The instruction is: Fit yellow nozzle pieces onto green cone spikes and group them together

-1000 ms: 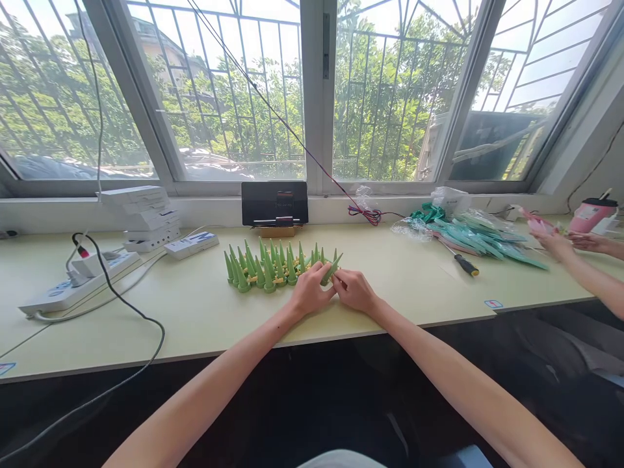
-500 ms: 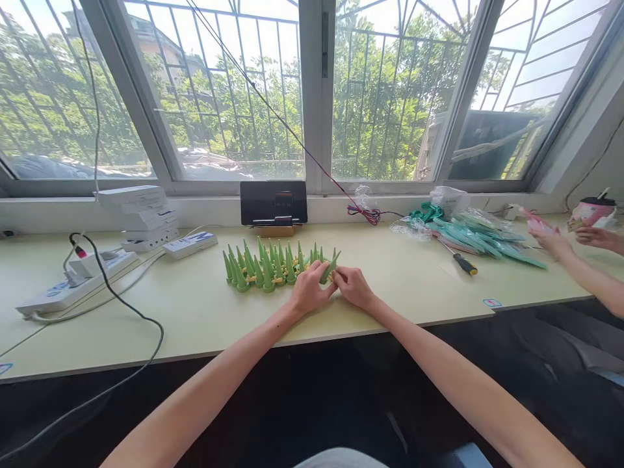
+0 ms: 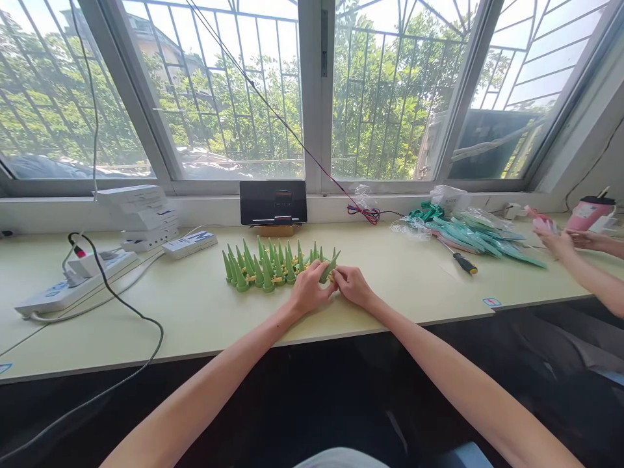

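Observation:
A cluster of green cone-shaped spikes [image 3: 263, 266] on yellow bases stands on the pale table [image 3: 205, 312] in front of me. My left hand [image 3: 308, 289] is closed around one tilted green cone [image 3: 330, 265] at the cluster's right end. My right hand [image 3: 355, 286] meets it from the right, fingers pinched at the base of the same cone. What the fingertips grip there is hidden.
A dark tablet [image 3: 273, 202] leans on the sill behind the cones. A power strip [image 3: 68, 286], cables and stacked white boxes [image 3: 143, 218] lie at left. At right are a screwdriver [image 3: 461, 261], teal packets [image 3: 472, 234], a pink cup [image 3: 589, 213] and another person's hands [image 3: 560, 244].
My hands stay on the tilted cone with almost no movement. The other person's hands at the far right have shifted about near the pink cup.

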A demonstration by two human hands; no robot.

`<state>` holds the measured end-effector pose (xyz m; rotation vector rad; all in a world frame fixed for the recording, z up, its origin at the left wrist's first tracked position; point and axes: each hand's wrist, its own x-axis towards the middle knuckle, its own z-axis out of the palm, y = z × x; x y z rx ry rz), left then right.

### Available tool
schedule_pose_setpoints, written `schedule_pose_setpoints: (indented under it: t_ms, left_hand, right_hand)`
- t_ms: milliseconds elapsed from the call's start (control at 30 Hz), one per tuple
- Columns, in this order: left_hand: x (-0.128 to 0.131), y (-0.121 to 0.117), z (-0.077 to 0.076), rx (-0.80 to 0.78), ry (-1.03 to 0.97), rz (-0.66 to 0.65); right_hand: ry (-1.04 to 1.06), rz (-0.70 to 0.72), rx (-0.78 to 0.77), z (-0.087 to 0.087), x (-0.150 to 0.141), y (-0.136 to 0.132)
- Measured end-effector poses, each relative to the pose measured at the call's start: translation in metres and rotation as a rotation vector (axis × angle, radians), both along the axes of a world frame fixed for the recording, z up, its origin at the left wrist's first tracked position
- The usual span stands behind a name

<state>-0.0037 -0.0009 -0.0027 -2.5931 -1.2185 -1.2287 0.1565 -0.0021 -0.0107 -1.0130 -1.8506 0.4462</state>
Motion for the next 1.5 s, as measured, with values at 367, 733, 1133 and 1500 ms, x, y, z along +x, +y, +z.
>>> schedule_pose_setpoints:
  t_ms: [367, 733, 1133, 1500]
  left_hand:
    - [0.0003, -0.0003, 0.0004, -0.004, -0.003, 0.001]
    - [-0.0004, -0.0035, 0.0022, -0.032, 0.019, -0.016]
    - [-0.0004, -0.0023, 0.0013, -0.025, 0.041, -0.002]
    - [0.0011, -0.0016, 0.0020, 0.000, 0.000, -0.008]
  right_hand:
    - [-0.077, -0.074, 0.109, -0.0049, 0.0007, 0.0003]
    - [-0.182, -0.084, 0.223, -0.0053, 0.0025, -0.0034]
    - [-0.189, -0.072, 0.246, -0.0078, 0.0024, -0.0021]
    - [-0.051, -0.071, 0.132, -0.0052, 0.0008, -0.0005]
